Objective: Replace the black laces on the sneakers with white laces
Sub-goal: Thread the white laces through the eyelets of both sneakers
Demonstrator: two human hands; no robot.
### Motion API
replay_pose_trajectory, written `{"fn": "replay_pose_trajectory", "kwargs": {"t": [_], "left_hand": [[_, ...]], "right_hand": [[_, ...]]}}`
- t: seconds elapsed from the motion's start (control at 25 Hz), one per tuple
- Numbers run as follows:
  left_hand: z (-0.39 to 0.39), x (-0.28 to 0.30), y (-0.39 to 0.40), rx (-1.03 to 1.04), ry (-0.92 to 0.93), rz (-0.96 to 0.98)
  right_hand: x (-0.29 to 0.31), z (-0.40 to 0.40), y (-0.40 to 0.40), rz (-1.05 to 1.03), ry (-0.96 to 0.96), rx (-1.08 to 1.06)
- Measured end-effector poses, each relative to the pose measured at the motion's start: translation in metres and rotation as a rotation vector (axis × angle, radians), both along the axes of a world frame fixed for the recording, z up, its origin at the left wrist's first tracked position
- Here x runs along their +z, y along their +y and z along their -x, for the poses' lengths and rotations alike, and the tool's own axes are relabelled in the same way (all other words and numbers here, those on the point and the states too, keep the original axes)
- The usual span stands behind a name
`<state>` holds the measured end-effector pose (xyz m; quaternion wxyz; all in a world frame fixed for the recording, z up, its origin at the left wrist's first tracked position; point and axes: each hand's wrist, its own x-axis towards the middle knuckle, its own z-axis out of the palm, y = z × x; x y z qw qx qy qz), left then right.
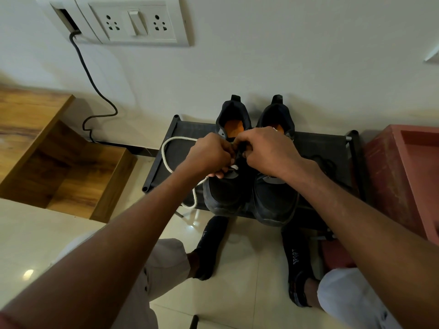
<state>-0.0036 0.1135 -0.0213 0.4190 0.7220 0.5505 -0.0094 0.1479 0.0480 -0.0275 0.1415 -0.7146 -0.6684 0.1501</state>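
White lace (166, 160) gripped by left hand (209, 155); right hand (268, 150) pinches sneaker (228, 186).

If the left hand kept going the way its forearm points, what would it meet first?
Probably the left sneaker: the left hand, gripping the white lace, is already at its eyelets beside the right hand. Beyond that lies the wall; depth is unclear.

My sneakers (249, 186) are black with orange insoles (234, 128). The lace (166, 160) is white. The rack (187, 131) is black; my socks (295, 262) are black with white lettering; the far wall (261, 55) is white.
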Motion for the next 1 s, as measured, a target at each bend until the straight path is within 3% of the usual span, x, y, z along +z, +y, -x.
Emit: {"fn": "replay_pose_trajectory", "kwargs": {"t": [0.28,0.8,1.0], "left_hand": [[0.002,-0.014,-0.002,-0.085,0.103,-0.301],[-0.004,-0.017,-0.015,0.080,0.009,-0.081],[0.002,-0.009,-0.012,-0.116,0.061,-0.170]], "right_hand": [[-0.003,0.002,0.002,-0.006,-0.007,-0.010],[-0.007,-0.002,0.001,-0.037,0.032,-0.026],[-0.009,-0.003,0.003,-0.023,0.034,-0.022]]}}
